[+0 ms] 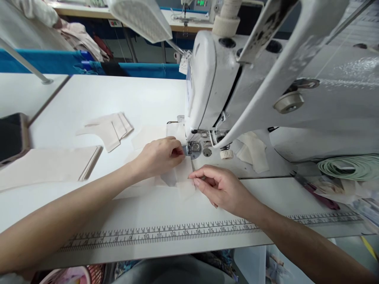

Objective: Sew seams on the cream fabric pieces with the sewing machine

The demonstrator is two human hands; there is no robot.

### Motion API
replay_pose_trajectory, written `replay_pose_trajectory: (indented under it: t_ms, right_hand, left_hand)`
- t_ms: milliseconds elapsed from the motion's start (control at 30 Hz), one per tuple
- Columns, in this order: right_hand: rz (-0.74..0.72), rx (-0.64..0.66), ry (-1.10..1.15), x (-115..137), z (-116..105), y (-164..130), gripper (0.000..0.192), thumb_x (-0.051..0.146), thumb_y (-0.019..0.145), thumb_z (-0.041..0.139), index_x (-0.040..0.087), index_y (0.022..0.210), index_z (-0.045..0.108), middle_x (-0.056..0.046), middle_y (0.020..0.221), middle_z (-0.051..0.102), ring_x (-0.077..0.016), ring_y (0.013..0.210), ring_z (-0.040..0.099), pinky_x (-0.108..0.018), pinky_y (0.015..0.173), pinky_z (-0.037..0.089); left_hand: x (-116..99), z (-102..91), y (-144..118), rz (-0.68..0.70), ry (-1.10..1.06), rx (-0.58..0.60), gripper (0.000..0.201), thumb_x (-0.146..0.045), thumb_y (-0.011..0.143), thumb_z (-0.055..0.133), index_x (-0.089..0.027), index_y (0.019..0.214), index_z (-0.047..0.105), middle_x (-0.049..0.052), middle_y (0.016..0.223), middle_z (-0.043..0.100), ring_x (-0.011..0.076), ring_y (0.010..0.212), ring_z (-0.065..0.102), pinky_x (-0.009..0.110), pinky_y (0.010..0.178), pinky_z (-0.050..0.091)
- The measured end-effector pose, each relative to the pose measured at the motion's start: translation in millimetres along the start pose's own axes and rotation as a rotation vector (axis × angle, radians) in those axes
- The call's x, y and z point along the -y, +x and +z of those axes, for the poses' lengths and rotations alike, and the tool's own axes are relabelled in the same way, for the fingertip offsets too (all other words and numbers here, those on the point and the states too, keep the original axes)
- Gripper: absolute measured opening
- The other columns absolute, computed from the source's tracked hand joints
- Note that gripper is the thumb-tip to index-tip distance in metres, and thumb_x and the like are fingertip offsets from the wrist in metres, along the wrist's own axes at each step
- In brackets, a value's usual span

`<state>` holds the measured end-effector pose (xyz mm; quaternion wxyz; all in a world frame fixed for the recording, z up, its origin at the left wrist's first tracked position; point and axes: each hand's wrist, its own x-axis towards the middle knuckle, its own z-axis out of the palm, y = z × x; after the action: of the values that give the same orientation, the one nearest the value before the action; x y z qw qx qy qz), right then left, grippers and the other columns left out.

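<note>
A thin, pale, see-through piece of fabric point(183, 177) lies on the white table under the sewing machine point(207, 83). Close to the presser foot point(192, 148), my left hand point(161, 157) is closed, thumb and fingers pinching the fabric near the needle area. My right hand point(220, 187) pinches the right edge of the same fabric between thumb and forefinger, a little nearer to me. Part of the fabric is hidden beneath my left hand and the machine head.
Cut cream fabric pieces point(108, 128) and a longer stack point(50, 163) lie left, beside a phone point(13, 136). Right are more scraps point(253, 152), a green coil point(351, 166) and dark red-handled snips point(318, 191). A ruler strip point(166, 233) runs along the front edge. A lamp point(142, 17) overhangs.
</note>
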<state>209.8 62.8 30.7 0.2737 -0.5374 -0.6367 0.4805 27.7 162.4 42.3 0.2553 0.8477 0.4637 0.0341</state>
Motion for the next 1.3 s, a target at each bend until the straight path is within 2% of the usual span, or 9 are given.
replay_pose_trajectory:
  t_ms: [267, 367, 467, 667, 867, 1300]
  right_hand:
    - [-0.074, -0.033, -0.06, -2.2, -0.4, 1.0, 0.016, 0.024, 0.088, 0.052, 0.018, 0.09, 0.066, 0.0, 0.077, 0.062, -0.0081, 0.057, 0.048, -0.022, 0.051, 0.038]
    - [-0.144, -0.055, -0.147, -2.7, -0.6, 0.5, 0.015, 0.02, 0.089, 0.052, 0.018, 0.089, 0.066, 0.0, 0.078, 0.062, -0.0082, 0.059, 0.049, -0.021, 0.051, 0.039]
    - [-0.243, -0.111, -0.313, -4.6, -0.4, -0.7, 0.017, 0.019, 0.092, 0.049, 0.018, 0.092, 0.066, -0.001, 0.077, 0.06, -0.009, 0.061, 0.051, -0.02, 0.051, 0.04]
    - [-0.454, -0.25, -0.813, -12.2, 3.3, -2.2, 0.028, 0.022, 0.099, 0.039, 0.013, 0.111, 0.062, -0.006, 0.091, 0.062, -0.0102, 0.066, 0.058, -0.023, 0.053, 0.043]
    - [-0.464, -0.236, -1.015, -11.4, 6.8, -4.1, 0.035, 0.025, 0.101, 0.037, 0.011, 0.125, 0.058, -0.006, 0.093, 0.061, -0.0091, 0.061, 0.056, -0.024, 0.052, 0.043]
    - [-0.482, -0.246, -1.193, -8.9, 9.9, -3.8, 0.033, 0.026, 0.098, 0.043, 0.013, 0.121, 0.062, -0.004, 0.089, 0.058, -0.0092, 0.057, 0.049, -0.025, 0.052, 0.041]
  left_hand:
    - [-0.9, -0.2, 2.6, -0.004, -0.036, 0.007, 0.015, -0.027, 0.081, 0.05, -0.018, 0.08, 0.062, 0.002, 0.089, 0.063, 0.0152, 0.074, 0.056, 0.028, 0.065, 0.041]
    - [-0.1, 0.3, 2.6, -0.008, -0.045, 0.001, 0.015, -0.027, 0.081, 0.05, -0.018, 0.08, 0.062, 0.002, 0.09, 0.063, 0.0152, 0.073, 0.055, 0.028, 0.065, 0.04]
    - [0.5, 0.8, 2.0, -0.006, -0.05, -0.006, 0.016, -0.028, 0.081, 0.05, -0.018, 0.078, 0.062, 0.002, 0.089, 0.063, 0.0153, 0.072, 0.055, 0.029, 0.064, 0.04]
    - [1.7, 2.3, 2.8, 0.005, -0.057, -0.017, 0.015, -0.027, 0.081, 0.05, -0.018, 0.078, 0.061, 0.002, 0.09, 0.064, 0.0156, 0.073, 0.056, 0.029, 0.065, 0.041]
    - [2.6, 3.4, 4.2, 0.006, -0.051, -0.019, 0.015, -0.028, 0.08, 0.051, -0.018, 0.079, 0.062, 0.001, 0.09, 0.064, 0.0157, 0.074, 0.057, 0.029, 0.066, 0.042]
    - [0.8, 3.4, 3.5, -0.012, 0.053, -0.023, 0.015, -0.029, 0.083, 0.053, -0.02, 0.083, 0.065, 0.001, 0.094, 0.065, 0.0169, 0.078, 0.059, 0.029, 0.065, 0.043]
